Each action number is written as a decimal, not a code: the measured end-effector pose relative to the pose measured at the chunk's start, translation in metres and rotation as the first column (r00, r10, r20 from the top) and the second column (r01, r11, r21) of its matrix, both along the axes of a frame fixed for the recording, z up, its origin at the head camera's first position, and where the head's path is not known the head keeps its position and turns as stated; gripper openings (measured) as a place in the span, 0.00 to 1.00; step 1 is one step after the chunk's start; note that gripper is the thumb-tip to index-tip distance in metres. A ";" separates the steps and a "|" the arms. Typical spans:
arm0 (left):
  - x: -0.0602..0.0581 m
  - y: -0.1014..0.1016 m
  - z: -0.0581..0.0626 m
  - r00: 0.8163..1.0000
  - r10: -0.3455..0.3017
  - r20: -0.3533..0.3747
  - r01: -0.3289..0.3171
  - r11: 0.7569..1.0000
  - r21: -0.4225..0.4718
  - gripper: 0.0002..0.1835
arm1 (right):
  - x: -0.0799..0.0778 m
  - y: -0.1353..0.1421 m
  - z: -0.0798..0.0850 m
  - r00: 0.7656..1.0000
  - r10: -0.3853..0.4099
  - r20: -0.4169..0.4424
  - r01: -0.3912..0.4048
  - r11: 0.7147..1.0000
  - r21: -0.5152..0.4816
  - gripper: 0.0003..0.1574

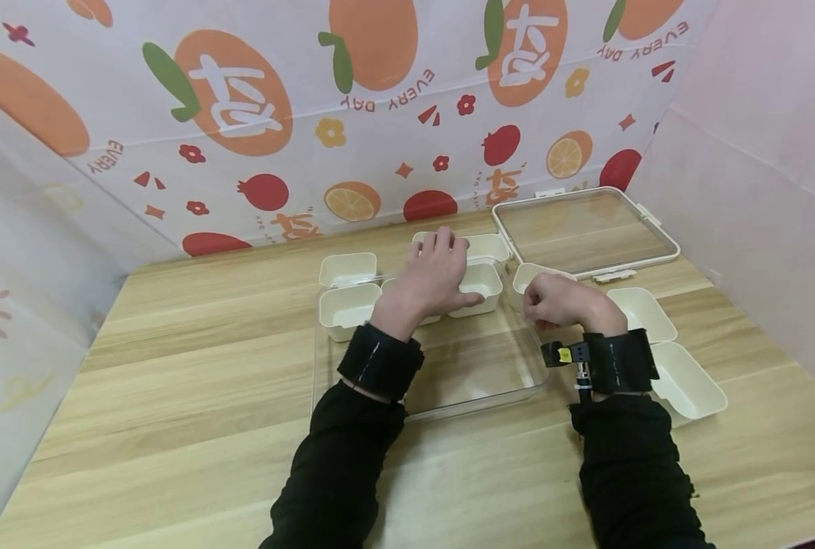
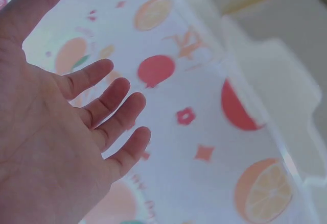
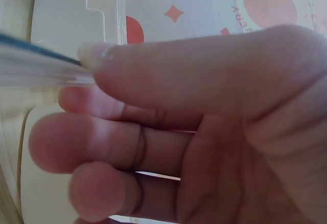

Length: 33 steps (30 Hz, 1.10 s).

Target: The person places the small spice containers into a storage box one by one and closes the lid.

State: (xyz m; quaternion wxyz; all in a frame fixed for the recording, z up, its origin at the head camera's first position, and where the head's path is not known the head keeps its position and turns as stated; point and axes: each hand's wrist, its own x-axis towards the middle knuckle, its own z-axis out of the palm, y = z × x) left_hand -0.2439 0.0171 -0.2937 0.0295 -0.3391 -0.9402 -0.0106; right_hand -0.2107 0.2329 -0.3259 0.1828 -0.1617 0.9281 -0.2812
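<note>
A clear plastic box (image 1: 465,404) lies on the wooden table with several cream bins along its far side, one at its left (image 1: 341,320) and one at its right (image 1: 481,293). My left hand (image 1: 431,274) is over these bins, fingers extended and thumb spread. In the left wrist view its palm (image 2: 56,137) shows bare, with nothing in it. My right hand (image 1: 561,301) is at the box's right side. In the right wrist view the thumb and curled fingers of this hand (image 3: 179,106) pinch the thin clear wall (image 3: 41,66) of the box.
Behind the box stand more cream bins (image 1: 348,265), and another (image 1: 537,276) is beyond my right hand. Two further bins (image 1: 643,313) lie right of my right wrist. A clear lid with white rim (image 1: 585,229) lies back right, before a printed cloth (image 1: 380,152).
</note>
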 end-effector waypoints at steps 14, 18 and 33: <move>0.015 -0.062 0.029 0.997 0.079 0.002 -0.078 0.980 0.185 0.39 | 0.003 0.000 0.003 1.000 0.002 -0.004 -0.002 1.000 -0.006 0.10; 0.013 -0.089 0.032 0.994 0.111 0.000 -0.107 0.958 0.268 0.40 | 0.003 -0.001 0.003 1.000 0.000 -0.007 0.000 1.000 0.007 0.11; 0.004 -0.134 0.018 0.976 0.207 0.063 -0.216 0.911 0.353 0.36 | 0.001 0.001 0.001 1.000 -0.004 -0.005 0.004 1.000 0.020 0.11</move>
